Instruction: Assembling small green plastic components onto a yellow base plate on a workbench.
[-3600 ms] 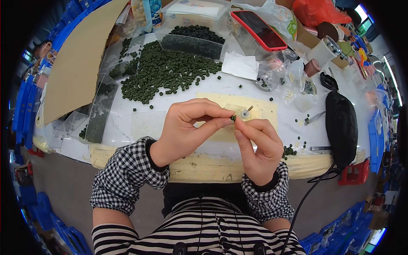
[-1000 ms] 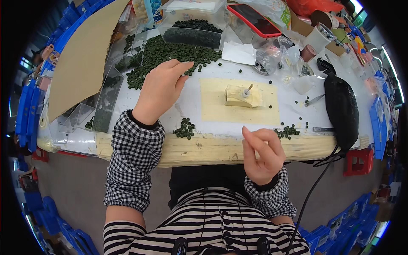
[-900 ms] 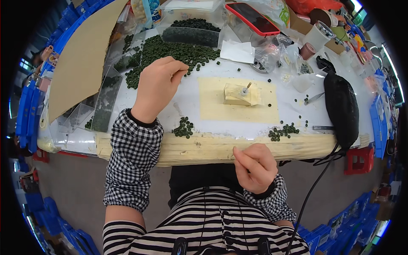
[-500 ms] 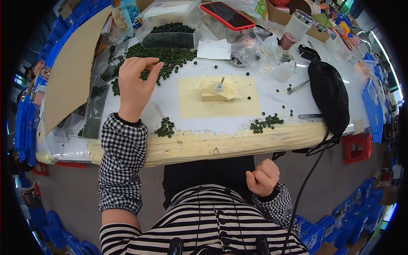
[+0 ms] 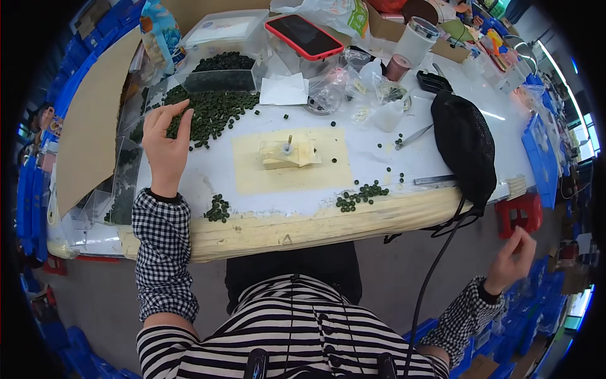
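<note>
Over the heap of small dark green disc-shaped pieces (image 5: 211,114) is my left hand (image 5: 165,148). Its thumb and forefinger curve into a pinch, tips nearly meeting; anything between them is too small to make out against the heap. Out to the right, past the table's front edge, my right hand (image 5: 510,265) is raised with its fingertips pressed together. Whatever they hold, if anything, does not show. Between the hands stands a small block wrapped in pale tape (image 5: 287,156), with a short upright pin (image 5: 290,140) on top, on a yellowish sheet (image 5: 252,180).
Small green clusters lie near the table's padded front edge (image 5: 278,240). A black mesh pouch (image 5: 464,139) with a cable rests at right. Behind are a clear bin (image 5: 221,81), a red-cased phone (image 5: 306,36) and plastic bags. Cardboard (image 5: 95,126) leans at left; a red stool (image 5: 519,215) stands right.
My right hand has swung from in front of my body far out to the right. The view has shifted, so the table things sit further left; my left hand stays by the heap.
</note>
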### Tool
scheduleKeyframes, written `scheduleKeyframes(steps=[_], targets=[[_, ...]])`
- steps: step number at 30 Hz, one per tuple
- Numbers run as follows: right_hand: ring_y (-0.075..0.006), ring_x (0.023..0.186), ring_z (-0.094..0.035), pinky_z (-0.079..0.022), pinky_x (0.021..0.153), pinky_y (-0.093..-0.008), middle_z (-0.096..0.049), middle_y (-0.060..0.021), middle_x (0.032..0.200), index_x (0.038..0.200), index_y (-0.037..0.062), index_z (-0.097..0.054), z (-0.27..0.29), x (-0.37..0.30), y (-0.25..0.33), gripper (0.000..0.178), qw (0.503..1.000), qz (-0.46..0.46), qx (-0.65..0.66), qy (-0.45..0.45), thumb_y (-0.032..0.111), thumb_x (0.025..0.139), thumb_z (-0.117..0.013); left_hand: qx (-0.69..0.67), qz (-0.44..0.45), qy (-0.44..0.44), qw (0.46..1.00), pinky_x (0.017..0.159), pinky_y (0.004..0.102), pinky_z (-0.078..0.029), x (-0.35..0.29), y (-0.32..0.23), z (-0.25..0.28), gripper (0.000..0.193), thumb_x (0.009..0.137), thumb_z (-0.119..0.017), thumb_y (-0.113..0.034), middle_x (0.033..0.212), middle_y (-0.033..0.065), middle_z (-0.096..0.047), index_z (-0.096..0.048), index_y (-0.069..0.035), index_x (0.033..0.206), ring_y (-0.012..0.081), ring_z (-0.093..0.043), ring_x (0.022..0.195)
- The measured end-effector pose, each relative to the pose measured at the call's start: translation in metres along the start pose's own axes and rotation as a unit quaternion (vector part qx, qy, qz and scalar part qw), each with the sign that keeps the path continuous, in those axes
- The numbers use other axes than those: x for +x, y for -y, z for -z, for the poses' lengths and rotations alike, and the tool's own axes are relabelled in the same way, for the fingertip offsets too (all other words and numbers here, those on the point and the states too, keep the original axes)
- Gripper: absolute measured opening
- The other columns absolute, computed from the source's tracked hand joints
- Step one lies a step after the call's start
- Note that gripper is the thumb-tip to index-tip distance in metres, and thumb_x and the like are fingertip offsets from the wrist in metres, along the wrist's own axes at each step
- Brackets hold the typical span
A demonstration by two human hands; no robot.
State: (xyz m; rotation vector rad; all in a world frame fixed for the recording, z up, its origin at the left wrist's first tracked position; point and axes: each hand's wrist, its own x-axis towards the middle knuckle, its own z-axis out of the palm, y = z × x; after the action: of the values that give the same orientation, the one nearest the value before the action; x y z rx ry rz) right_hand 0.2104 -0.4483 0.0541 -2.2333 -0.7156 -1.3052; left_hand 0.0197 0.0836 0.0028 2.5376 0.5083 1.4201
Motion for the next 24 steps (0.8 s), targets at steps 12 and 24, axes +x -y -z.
scheduleKeyframes(steps=[12,24], targets=[[-0.0339,0.119,-0.053,-0.042,0.103,-0.0381,-0.054,-0.0191,0.131,0.135,0.0090,-0.050,-0.332,0.180,-0.035,0.073,0.825,0.087,-0.111,0.547,0.018,0.068,-0.079,0.035,-0.004,-0.035,0.999,0.081,0.0308,-0.046,-0.005,-0.018,0.055,0.018,0.082,-0.069,0.000,0.097,0.0076,-0.065,-0.069,-0.003,0.100,0.0213,-0.060,0.091],[-0.0343,0.105,-0.059,-0.047,0.091,-0.0409,-0.062,-0.0196,0.109,0.111,0.0065,-0.054,-0.340,0.172,-0.022,0.060,0.827,0.136,-0.080,0.539,0.018,0.059,-0.082,-0.031,0.049,-0.018,0.998,0.089,0.0292,-0.043,-0.010,-0.061,0.085,0.020,0.085,-0.066,0.002,0.104,0.0093,-0.065,-0.068,0.000,0.105,0.0192,-0.059,0.098]])
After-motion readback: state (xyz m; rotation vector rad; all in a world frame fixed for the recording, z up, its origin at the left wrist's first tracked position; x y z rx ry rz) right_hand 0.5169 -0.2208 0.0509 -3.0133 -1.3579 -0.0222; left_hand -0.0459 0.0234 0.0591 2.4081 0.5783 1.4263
